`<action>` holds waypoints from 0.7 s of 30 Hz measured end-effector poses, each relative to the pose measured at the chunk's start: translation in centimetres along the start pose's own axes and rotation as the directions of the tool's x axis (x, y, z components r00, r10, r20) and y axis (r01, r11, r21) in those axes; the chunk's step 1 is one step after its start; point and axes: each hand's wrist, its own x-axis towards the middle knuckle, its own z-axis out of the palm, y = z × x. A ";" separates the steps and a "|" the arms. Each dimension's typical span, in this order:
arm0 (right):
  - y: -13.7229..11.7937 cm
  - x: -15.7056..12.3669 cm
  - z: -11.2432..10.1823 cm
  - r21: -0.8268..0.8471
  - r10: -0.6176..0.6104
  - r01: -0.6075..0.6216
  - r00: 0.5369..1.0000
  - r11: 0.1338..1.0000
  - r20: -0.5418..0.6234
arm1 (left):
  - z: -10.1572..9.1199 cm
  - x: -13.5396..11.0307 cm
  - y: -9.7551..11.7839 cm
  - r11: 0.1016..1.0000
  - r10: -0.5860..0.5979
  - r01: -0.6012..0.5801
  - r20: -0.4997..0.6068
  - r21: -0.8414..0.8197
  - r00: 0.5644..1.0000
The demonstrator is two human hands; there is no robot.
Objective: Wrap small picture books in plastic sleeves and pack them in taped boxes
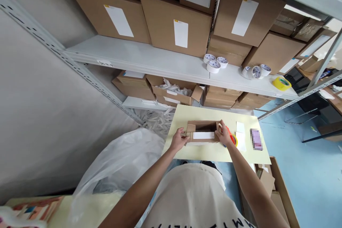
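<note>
A small cardboard box with a white label on its near side is on the pale yellow table, its top open and its inside dark. My left hand grips the box's left end, thumb and fingers at the corner. At the opposite end, my right hand holds the right side near the upper edge. Just beyond the right hand sits a tape dispenser with red and yellow parts, partly hidden by that hand. White paper slips lie to its right.
A grey metal shelf with large cartons and tape rolls stands in front. A purple pixelated item lies on the table's right. A clear plastic bag bulges at left; a large carton holding cardboard stands at lower right.
</note>
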 end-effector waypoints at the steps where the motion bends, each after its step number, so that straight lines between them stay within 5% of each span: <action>1: 0.2 -0.1 -0.1 0.041 -0.012 0.011 1.000 0.999 0.011 | 0.0 0.0 -0.1 1.000 -0.006 0.006 0.004 -0.003 1.000; 8: 0.9 0.1 -2.0 0.149 -0.041 0.026 0.995 0.989 0.096 | -0.3 0.3 -0.3 0.999 -0.033 0.032 0.070 0.012 0.997; 13: 0.3 0.5 -1.9 -0.123 0.017 -0.027 0.997 0.992 -0.079 | -0.3 0.5 -0.1 0.998 -0.055 0.053 0.101 0.021 0.993; 16: 0.1 0.3 -0.7 -0.318 -0.063 0.018 0.989 0.948 -0.131 | -0.3 0.3 0.1 0.997 -0.065 0.060 0.131 0.041 0.989; 21: 0.6 -1.1 0.6 -0.425 -0.184 0.150 0.982 0.893 -0.041 | -0.9 -0.2 0.8 0.978 0.068 -0.092 0.134 0.188 0.989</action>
